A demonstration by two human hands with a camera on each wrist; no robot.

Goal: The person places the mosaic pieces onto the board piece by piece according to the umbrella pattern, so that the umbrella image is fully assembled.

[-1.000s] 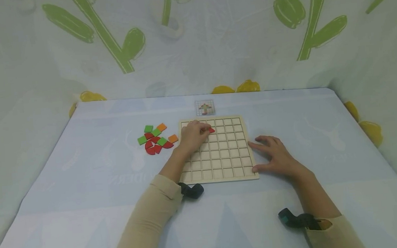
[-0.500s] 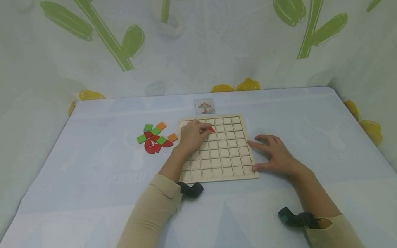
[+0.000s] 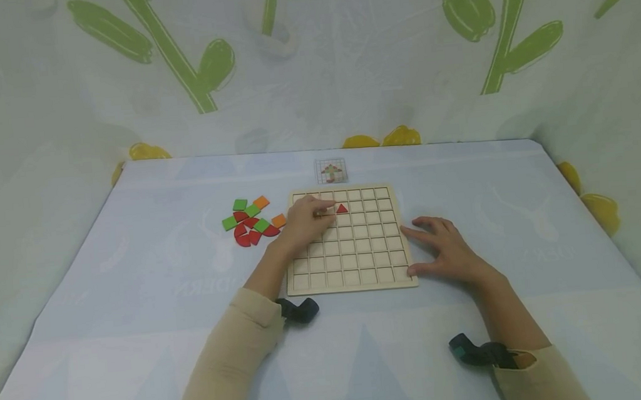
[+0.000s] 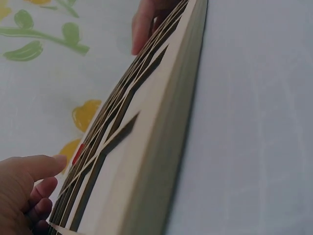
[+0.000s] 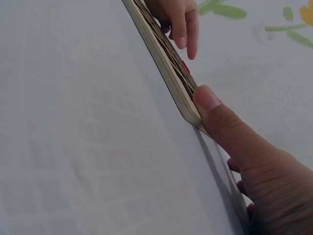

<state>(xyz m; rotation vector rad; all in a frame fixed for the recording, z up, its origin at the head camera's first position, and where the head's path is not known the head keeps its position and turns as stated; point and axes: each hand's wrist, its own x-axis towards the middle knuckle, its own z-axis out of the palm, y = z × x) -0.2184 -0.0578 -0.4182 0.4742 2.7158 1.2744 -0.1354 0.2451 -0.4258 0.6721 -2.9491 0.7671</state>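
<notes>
The wooden grid board (image 3: 356, 288) lies flat on the table. A red triangle tile (image 3: 342, 209) sits in one of its upper cells, point toward the far edge. Just left of that tile is my left hand (image 3: 305, 223), index finger stretched out and the other fingers loosely bent, with nothing seen between them. In the left wrist view the red tile (image 4: 78, 153) shows as a thin sliver beyond the index fingertip. My right hand (image 3: 446, 253) has its fingers spread beside the board's right edge. Its thumb (image 5: 208, 98) rests on the board's near right corner.
Left of the board lies a loose cluster of green square tiles (image 3: 240, 204), orange square tiles (image 3: 261, 202) and red curved-edge tiles (image 3: 242, 240). Behind the board a small pattern card (image 3: 331, 171) shows a coloured figure on a grid.
My left hand has let go of the red triangle tile and drawn slightly left, so the whole tile shows in its cell. The right hand stays at the board's edge.
</notes>
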